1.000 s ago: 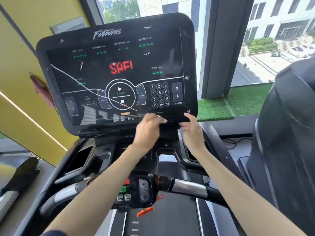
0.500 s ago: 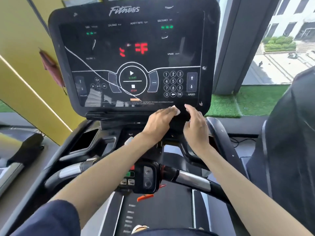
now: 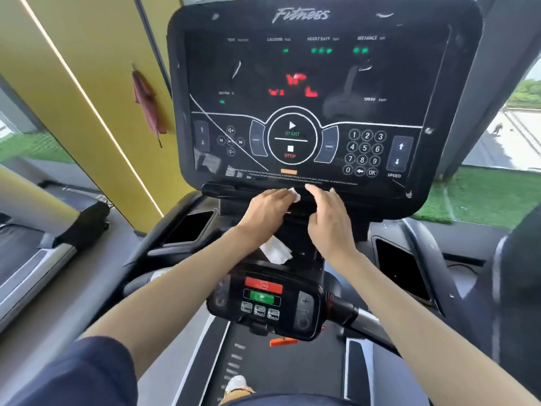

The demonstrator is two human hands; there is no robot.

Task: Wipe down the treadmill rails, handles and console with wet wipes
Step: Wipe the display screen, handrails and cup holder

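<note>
Wiping the bottom ledge of the console (image 3: 301,16), wet wipe (image 3: 295,197) pressed under flattish fingers (image 3: 281,194) of the left hand (image 3: 268,208) (tail seemingly hanging below), right hand (image 3: 329,221) spread, empty, beside; next, light strokes up the screen (image 3: 292,83).

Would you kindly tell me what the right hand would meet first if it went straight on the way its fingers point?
Most likely the lower edge of the console, just below the printed warning lines: the right hand points its fingers up at it and looks almost there, though depth is unclear.
</note>
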